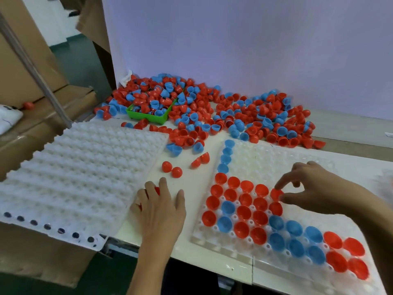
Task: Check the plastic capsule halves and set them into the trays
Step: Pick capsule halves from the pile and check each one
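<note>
Head view, item: red capsule half [276,193], pinched at its rim by our right hand [314,188] over a pocket of the right tray [297,162]; we judge it light, thin, stiff, slippery, best taken by the rim. Our left hand [159,207] curls round more red halves [157,190] beside the left tray [85,167]; the loose pile [212,111] and green bin [148,116] lie behind.

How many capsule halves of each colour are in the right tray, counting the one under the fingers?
Red halves: 20, including one the right hand pinches
Blue halves: 12
Total: 32 in the right tray
</note>
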